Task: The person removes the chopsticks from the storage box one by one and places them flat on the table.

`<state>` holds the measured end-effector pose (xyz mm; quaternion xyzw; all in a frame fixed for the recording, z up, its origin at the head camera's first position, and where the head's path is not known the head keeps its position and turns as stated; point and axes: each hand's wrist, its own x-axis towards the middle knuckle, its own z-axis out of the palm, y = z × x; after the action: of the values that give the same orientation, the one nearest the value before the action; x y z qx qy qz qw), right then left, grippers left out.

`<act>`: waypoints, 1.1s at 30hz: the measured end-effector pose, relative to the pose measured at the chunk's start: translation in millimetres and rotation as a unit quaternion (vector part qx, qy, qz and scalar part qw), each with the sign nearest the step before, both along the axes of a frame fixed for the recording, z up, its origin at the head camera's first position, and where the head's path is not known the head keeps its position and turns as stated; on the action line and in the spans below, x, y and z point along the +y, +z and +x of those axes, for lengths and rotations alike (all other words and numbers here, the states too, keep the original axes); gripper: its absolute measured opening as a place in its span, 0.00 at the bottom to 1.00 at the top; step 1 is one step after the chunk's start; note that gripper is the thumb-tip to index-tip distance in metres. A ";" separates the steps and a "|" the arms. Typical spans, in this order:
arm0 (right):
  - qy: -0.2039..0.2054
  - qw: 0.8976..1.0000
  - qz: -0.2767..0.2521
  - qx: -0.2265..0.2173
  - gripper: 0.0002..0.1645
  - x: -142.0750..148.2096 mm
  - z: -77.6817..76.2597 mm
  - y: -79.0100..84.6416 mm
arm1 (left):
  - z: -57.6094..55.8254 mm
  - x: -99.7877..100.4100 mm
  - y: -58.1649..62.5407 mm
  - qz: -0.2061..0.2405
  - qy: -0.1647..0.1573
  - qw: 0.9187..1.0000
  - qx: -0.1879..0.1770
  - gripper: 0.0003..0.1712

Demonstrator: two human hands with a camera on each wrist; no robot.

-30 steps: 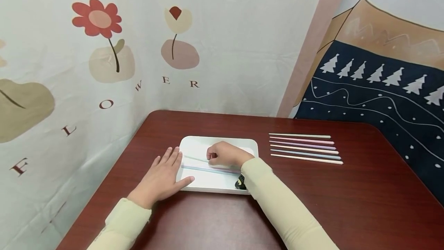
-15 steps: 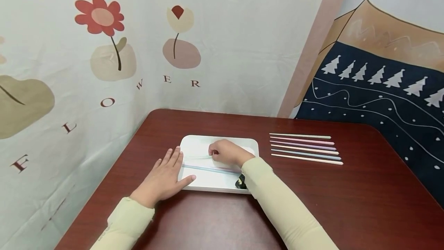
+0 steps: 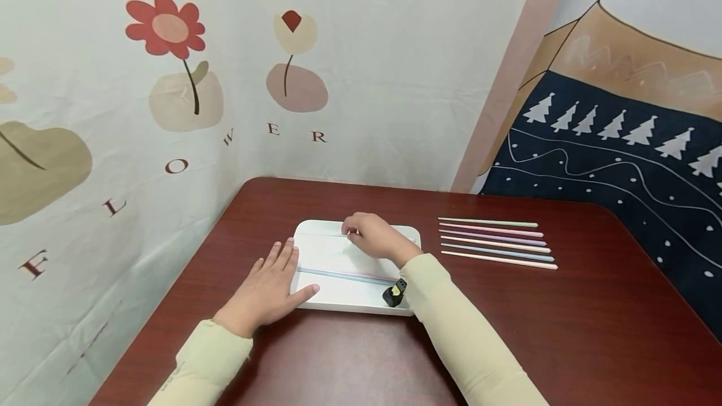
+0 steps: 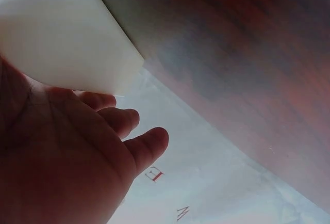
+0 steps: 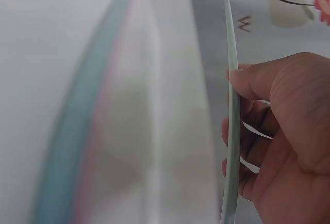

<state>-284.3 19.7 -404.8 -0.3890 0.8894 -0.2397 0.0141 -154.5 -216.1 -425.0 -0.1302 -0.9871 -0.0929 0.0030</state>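
Observation:
In the head view a white tray [image 3: 338, 298] lies on the table. My right hand [image 3: 373, 235] is over its far side, pinching a pale green chopstick [image 5: 234, 115] between thumb and fingers. That chopstick runs roughly along the tray's far rim, its left part showing beyond the fingers. Across the tray's middle lies a blue chopstick [image 3: 344, 276], with a pink chopstick [image 5: 98, 126] close against it in the right wrist view. My left hand [image 3: 262, 290] rests with spread, straight fingers on the tray's left edge; in the left wrist view the tray's wall [image 4: 77, 38] rises beside its fingers.
Several chopsticks [image 3: 496, 244] in pale colours lie side by side on the dark red-brown table [image 3: 592, 318], right of the tray. A small black and yellow wrist camera [image 3: 393, 293] sits at my right wrist. Printed curtains [image 3: 383, 93] hang behind the table.
My right hand has moved away from me, from the tray's middle toward its far rim, carrying the green chopstick, which has turned nearly parallel to that rim. The left hand has stayed in place.

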 end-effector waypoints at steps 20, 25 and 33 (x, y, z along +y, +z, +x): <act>-0.022 0.997 -0.010 0.073 0.09 106.1 25.7 59.4 | -0.5 -2.3 -1.7 0.038 -0.013 0.998 -0.040 0.53; -0.044 0.996 -0.003 0.076 0.09 152.3 28.0 47.3 | -1.0 -2.6 -2.2 0.041 -0.014 0.998 -0.038 0.53; -0.103 0.993 0.026 0.050 0.08 235.3 42.9 24.7 | -1.0 -2.8 -1.4 0.039 -0.015 0.998 -0.041 0.52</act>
<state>-241.3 255.0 -380.1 -0.3064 0.9302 -0.1971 -0.0454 -155.5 -218.9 -426.3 -0.1408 -0.9800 -0.1367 -0.0334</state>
